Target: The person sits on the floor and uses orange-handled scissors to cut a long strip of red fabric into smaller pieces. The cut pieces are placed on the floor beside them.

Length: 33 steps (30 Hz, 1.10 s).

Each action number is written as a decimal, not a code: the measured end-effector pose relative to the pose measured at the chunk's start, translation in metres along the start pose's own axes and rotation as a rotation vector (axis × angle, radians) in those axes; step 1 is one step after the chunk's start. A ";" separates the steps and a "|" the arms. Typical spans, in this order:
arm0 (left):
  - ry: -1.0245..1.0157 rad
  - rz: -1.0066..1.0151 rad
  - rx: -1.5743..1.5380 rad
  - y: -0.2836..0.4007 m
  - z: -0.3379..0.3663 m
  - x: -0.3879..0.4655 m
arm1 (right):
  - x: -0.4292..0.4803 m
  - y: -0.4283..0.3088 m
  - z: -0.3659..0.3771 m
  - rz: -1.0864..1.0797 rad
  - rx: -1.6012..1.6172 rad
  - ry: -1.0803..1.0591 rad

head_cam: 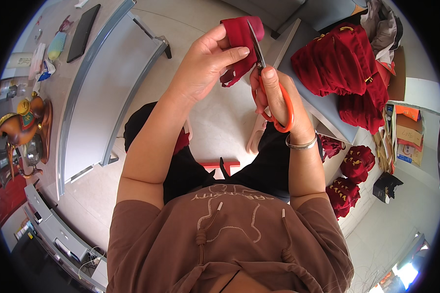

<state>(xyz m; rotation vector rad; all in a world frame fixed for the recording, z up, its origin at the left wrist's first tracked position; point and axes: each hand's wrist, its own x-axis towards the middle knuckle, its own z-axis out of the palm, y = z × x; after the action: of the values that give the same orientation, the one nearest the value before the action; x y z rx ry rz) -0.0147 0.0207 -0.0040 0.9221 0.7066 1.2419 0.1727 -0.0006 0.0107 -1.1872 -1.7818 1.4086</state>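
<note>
Between the thumb and fingers of my left hand is a strip of dark red cloth, folded over at the top with its lower end hanging down. My right hand grips a pair of scissors by the orange handles, thumb and fingers through the loops. The scissor blades point up and lie along the cloth's right side, near its edge. Whether the blades are parted around the cloth, I cannot tell. A metal bangle circles my right wrist.
Gathered dark red cloth pieces with gold trim lie on a grey-topped bench at right. Red bundles rest on the floor below. To the left, a table carries a black tablet-like slab and a horse-shaped decanter stand.
</note>
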 end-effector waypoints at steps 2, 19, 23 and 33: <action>-0.007 0.000 -0.004 0.001 0.001 0.000 | -0.001 -0.001 0.000 0.016 0.002 0.006; 0.079 0.012 -0.115 0.004 -0.002 0.002 | -0.003 -0.007 0.000 0.017 -0.076 -0.016; 0.109 0.063 -0.088 0.003 -0.006 0.004 | -0.003 -0.004 -0.001 0.007 -0.069 -0.049; 0.054 0.037 -0.057 0.002 -0.007 0.002 | -0.002 0.002 -0.002 -0.030 0.072 -0.148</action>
<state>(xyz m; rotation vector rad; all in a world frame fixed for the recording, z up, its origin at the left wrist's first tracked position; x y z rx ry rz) -0.0212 0.0244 -0.0056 0.8606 0.6966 1.3172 0.1758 -0.0012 0.0090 -1.0388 -1.8230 1.5646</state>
